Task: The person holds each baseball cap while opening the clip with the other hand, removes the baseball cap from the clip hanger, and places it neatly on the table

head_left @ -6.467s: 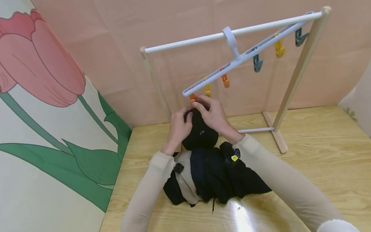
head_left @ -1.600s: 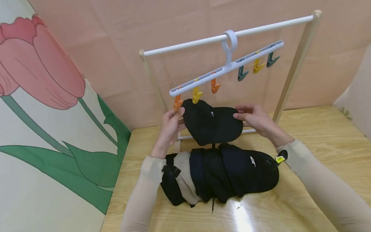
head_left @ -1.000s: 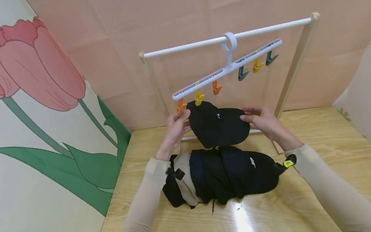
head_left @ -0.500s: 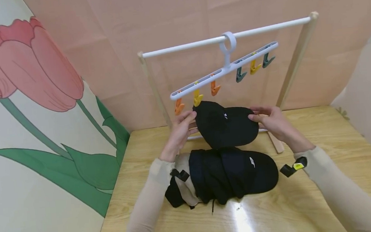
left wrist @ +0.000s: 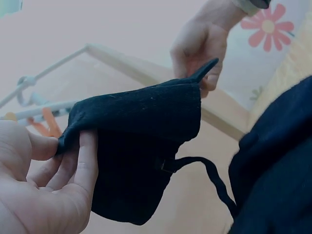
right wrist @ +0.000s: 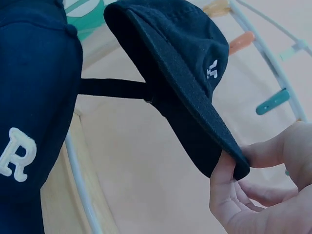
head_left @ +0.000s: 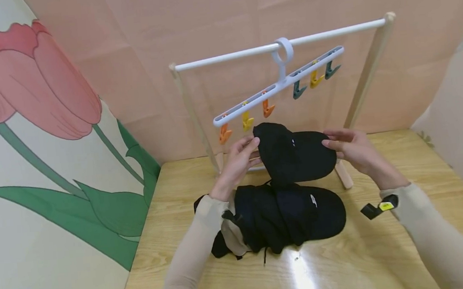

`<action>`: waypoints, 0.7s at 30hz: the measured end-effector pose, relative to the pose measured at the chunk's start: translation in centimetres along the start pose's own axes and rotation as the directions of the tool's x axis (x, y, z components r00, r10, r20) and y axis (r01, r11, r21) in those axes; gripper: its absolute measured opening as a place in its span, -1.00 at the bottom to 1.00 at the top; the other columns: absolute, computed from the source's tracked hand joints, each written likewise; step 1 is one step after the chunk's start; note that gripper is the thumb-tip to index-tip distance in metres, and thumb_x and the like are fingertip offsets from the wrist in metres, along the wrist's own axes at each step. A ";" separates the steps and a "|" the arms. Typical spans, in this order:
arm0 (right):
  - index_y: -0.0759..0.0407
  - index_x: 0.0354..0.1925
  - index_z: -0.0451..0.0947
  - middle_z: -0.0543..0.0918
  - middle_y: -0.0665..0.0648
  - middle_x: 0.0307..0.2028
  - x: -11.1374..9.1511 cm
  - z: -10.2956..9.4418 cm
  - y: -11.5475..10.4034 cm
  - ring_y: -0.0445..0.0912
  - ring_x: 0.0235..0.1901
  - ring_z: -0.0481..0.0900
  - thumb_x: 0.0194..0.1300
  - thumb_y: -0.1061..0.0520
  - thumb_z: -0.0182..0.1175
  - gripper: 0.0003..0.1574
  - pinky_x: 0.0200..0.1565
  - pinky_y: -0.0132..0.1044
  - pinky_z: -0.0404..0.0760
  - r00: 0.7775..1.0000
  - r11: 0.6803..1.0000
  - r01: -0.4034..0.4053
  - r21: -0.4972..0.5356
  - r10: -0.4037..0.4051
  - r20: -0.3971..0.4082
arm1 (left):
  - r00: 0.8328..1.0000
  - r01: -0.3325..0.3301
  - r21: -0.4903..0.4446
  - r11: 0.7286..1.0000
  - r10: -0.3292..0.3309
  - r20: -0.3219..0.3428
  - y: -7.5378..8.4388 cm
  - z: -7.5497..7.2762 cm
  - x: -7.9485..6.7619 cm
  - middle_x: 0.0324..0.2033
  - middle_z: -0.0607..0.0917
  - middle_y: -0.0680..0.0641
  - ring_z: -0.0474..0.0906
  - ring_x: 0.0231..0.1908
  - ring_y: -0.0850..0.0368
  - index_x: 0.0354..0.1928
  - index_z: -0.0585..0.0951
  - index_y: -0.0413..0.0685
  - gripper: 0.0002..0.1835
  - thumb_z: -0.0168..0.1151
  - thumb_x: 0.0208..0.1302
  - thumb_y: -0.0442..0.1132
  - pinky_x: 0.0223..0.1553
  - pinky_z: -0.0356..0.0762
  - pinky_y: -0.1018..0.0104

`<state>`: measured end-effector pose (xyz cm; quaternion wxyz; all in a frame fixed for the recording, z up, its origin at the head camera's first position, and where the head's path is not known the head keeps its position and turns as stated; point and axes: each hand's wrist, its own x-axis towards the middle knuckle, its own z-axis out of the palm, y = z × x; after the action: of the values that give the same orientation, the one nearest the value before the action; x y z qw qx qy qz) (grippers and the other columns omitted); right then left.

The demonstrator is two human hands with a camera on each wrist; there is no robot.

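Observation:
A black baseball cap (head_left: 290,153) with a small white emblem is held up between both hands, below the hanger (head_left: 280,86) and apart from its clips. My left hand (head_left: 238,158) pinches the crown's edge between thumb and fingers. At the other end, my right hand (head_left: 353,150) pinches the brim. A thin strap (left wrist: 207,170) dangles from the cap's back in the left wrist view. Just beneath, an overlapping row of dark and beige caps (head_left: 320,214) lies on the table; the right wrist view shows a white letter R (right wrist: 18,153) on one.
The hanger hooks over the white bar (head_left: 228,57) of a wooden-legged rack. Orange (head_left: 225,133), yellow (head_left: 248,121) and green (head_left: 299,89) clips hang from it. A tulip-printed wall (head_left: 44,87) bounds the wooden table (head_left: 243,281) on the left.
Earlier, both hands were at the leftmost orange clip with the cap upright. Since then the cap has turned sideways, brim to the right, and both hands have carried it rightward. The hanger has swung round.

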<state>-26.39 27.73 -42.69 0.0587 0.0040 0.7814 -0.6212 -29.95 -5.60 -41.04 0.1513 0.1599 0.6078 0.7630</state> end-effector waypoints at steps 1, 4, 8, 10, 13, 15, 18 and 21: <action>0.27 0.63 0.17 0.33 0.13 0.41 0.0 -0.1 0.0 -0.31 0.10 0.49 0.61 -0.10 0.22 -0.12 0.00 -0.54 0.64 1.000 1.000 0.000 0.016 0.000 0.004 | 1.000 -0.007 -0.003 1.000 0.007 0.001 0.1 0.2 0.0 -0.22 0.68 0.07 0.72 -0.25 0.19 -0.02 0.58 -0.04 -0.88 0.07 0.70 -0.20 -0.12 0.73 0.35; 0.30 0.60 0.21 0.39 0.01 0.28 -0.1 -0.5 -0.1 -0.30 0.06 0.52 0.57 -0.04 0.27 -0.13 -0.03 -0.52 0.66 1.000 0.996 0.009 0.094 -0.010 0.010 | 1.000 -0.018 -0.014 1.000 0.019 0.009 0.4 0.7 0.1 -0.25 0.67 0.07 0.71 -0.28 0.20 -0.07 0.56 0.00 -0.90 0.08 0.69 -0.21 -0.13 0.72 0.35; 0.28 0.54 0.30 0.42 -0.03 0.18 -0.1 -1.1 0.0 -0.30 -0.04 0.58 0.53 0.06 0.33 -0.21 -0.09 -0.49 0.68 1.000 0.977 0.016 0.214 -0.020 0.018 | 1.000 -0.014 -0.019 1.000 0.014 0.020 0.6 1.3 0.2 -0.21 0.67 0.06 0.71 -0.25 0.19 0.03 0.56 -0.09 -0.86 0.07 0.70 -0.19 -0.11 0.73 0.34; 0.23 0.51 0.36 0.44 -0.03 0.18 -0.2 -1.4 0.0 -0.31 -0.08 0.61 0.52 0.09 0.34 -0.27 -0.10 -0.48 0.69 0.999 0.963 0.019 0.268 -0.027 0.025 | 1.000 -0.009 -0.023 1.000 0.010 0.022 0.7 1.6 0.2 -0.17 0.68 0.06 0.71 -0.22 0.19 0.12 0.55 -0.15 -0.79 0.06 0.71 -0.18 -0.10 0.73 0.35; 0.16 0.43 0.48 0.47 -0.01 0.16 -0.4 -1.8 0.0 -0.29 -0.14 0.65 0.52 0.15 0.33 -0.40 -0.13 -0.46 0.71 0.999 0.941 0.026 0.338 -0.039 0.033 | 1.000 -0.010 -0.035 0.999 0.011 0.025 1.0 2.0 0.2 -0.13 0.67 0.07 0.72 -0.20 0.18 0.23 0.52 -0.22 -0.72 0.04 0.71 -0.18 -0.08 0.73 0.35; 0.11 0.37 0.56 0.52 -0.01 0.13 -0.5 -2.0 0.0 -0.28 -0.16 0.68 0.52 0.20 0.32 -0.49 -0.15 -0.45 0.72 0.998 0.922 0.030 0.386 -0.048 0.038 | 0.999 -0.018 -0.049 0.999 0.020 0.032 1.3 2.2 0.1 -0.14 0.67 0.07 0.71 -0.19 0.17 0.22 0.52 -0.24 -0.72 0.03 0.72 -0.19 -0.08 0.73 0.35; 0.03 0.23 0.67 0.60 -0.03 0.08 -0.7 -2.2 0.0 -0.26 -0.18 0.70 0.53 0.26 0.28 -0.62 -0.18 -0.43 0.72 0.997 0.896 0.035 0.444 -0.061 0.046 | 0.998 -0.036 -0.076 0.996 0.039 0.040 1.6 2.6 -0.1 -0.17 0.69 0.07 0.72 -0.22 0.18 0.14 0.56 -0.19 -0.79 0.02 0.71 -0.23 -0.09 0.74 0.35; -0.02 0.13 0.74 0.65 -0.06 0.06 -0.9 -2.4 -0.1 -0.24 -0.20 0.71 0.53 0.31 0.25 -0.65 -0.19 -0.41 0.72 0.996 0.873 0.035 0.486 -0.069 0.053 | 0.997 -0.052 -0.113 0.992 0.058 0.047 1.9 3.0 -0.3 -0.22 0.70 0.08 0.72 -0.25 0.18 0.02 0.60 -0.09 -0.84 0.03 0.71 -0.26 -0.11 0.75 0.34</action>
<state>-25.71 30.07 -41.99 0.0661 -0.0238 0.5984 -0.7981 -28.47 -3.46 -38.55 0.1543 0.1870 0.5556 0.7953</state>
